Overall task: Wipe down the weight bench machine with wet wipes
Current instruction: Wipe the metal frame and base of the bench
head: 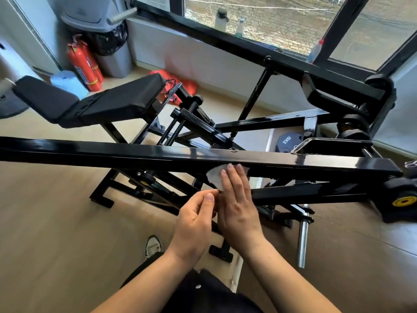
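Right hand flat, fingers straight, presses wet wipe against front beam; left hand curled, seemingly pinching its lower corner; risk: wipe bunches or slips under flat palm.

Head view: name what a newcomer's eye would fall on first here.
The long glossy black beam crossing the middle of the frame grabs the eye first, with the right hand flat over a white wet wipe at its near side and the left hand close beside it. Behind it, at left, sit the black padded bench and, further back by the grey bin, red fire extinguishers.
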Demonstrator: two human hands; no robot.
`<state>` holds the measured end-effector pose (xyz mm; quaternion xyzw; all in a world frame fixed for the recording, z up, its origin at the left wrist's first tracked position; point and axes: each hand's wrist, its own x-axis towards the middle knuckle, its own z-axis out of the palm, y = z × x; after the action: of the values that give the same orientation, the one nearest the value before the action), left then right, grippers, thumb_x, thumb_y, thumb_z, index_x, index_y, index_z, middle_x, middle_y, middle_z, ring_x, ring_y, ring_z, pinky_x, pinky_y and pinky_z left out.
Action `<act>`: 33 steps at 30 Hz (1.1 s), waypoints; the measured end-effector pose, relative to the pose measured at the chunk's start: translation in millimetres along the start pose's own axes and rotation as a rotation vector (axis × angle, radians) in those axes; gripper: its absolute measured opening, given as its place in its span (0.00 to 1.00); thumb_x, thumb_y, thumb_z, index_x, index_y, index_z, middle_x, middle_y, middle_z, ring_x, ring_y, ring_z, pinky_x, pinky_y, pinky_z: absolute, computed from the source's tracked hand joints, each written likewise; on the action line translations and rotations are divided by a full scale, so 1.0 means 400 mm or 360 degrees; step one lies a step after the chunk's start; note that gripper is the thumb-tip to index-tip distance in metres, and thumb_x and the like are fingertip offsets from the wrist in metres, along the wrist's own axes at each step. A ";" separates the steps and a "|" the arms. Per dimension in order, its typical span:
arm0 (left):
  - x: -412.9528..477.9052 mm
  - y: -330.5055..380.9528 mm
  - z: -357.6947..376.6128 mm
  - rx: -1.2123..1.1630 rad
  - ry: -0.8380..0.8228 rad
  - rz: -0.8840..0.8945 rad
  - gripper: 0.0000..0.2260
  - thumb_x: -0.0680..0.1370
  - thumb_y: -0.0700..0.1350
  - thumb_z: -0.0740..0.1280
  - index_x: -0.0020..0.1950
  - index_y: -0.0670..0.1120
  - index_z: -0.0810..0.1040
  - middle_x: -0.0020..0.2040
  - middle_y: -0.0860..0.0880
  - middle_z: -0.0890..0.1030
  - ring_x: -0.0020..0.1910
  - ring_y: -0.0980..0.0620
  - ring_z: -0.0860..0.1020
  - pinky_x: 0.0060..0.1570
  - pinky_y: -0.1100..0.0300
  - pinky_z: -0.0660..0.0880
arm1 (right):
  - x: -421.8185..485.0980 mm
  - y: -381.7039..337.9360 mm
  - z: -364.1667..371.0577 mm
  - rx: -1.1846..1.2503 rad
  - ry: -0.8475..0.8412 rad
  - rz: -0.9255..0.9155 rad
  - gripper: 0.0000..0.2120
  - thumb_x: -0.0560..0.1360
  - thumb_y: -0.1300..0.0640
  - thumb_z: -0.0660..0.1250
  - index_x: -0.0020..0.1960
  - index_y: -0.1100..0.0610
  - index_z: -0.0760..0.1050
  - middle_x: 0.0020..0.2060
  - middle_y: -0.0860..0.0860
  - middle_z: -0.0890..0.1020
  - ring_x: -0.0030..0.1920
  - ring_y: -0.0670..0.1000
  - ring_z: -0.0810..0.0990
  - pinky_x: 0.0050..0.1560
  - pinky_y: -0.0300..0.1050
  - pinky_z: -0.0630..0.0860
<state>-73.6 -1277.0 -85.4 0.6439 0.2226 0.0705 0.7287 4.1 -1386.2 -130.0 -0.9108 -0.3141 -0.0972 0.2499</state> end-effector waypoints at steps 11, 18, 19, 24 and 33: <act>0.022 -0.051 -0.004 -0.0078 0.0187 -0.0188 0.12 0.87 0.47 0.57 0.63 0.50 0.79 0.54 0.48 0.85 0.55 0.49 0.84 0.57 0.53 0.80 | -0.063 0.016 -0.020 0.0406 0.0020 0.0301 0.28 0.87 0.46 0.49 0.82 0.60 0.58 0.81 0.52 0.60 0.82 0.42 0.52 0.79 0.34 0.52; 0.006 -0.074 -0.012 -0.0003 0.0212 -0.0261 0.12 0.87 0.47 0.57 0.63 0.49 0.79 0.53 0.51 0.86 0.54 0.51 0.85 0.58 0.49 0.81 | -0.112 0.018 -0.004 0.1050 -0.0156 0.0952 0.28 0.84 0.39 0.48 0.80 0.50 0.63 0.75 0.41 0.68 0.76 0.35 0.62 0.77 0.33 0.58; 0.002 -0.074 -0.016 0.0013 0.0219 -0.0270 0.12 0.87 0.47 0.57 0.63 0.50 0.79 0.54 0.51 0.86 0.54 0.51 0.85 0.57 0.49 0.81 | -0.100 0.006 -0.002 0.1136 -0.0137 0.1042 0.28 0.84 0.38 0.48 0.79 0.50 0.64 0.74 0.41 0.69 0.75 0.35 0.64 0.73 0.27 0.59; -0.027 -0.105 -0.078 0.0092 0.0277 -0.0359 0.13 0.87 0.47 0.57 0.62 0.50 0.80 0.54 0.50 0.85 0.53 0.50 0.84 0.55 0.51 0.81 | -0.063 -0.025 0.021 0.1451 -0.0012 0.1159 0.19 0.84 0.45 0.54 0.73 0.47 0.68 0.66 0.39 0.77 0.68 0.37 0.73 0.62 0.26 0.67; -0.061 -0.104 -0.145 0.0265 0.0139 -0.0476 0.10 0.86 0.42 0.61 0.58 0.48 0.83 0.51 0.51 0.86 0.52 0.51 0.84 0.57 0.52 0.82 | -0.157 -0.010 0.041 0.0912 -0.0028 0.0940 0.19 0.86 0.55 0.58 0.76 0.55 0.71 0.69 0.45 0.76 0.72 0.47 0.74 0.69 0.28 0.66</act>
<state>-127.0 -1240.6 -124.0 0.6580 0.3524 -0.0295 0.6649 -47.4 -1408.0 -163.3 -0.8561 -0.0557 0.0779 0.5078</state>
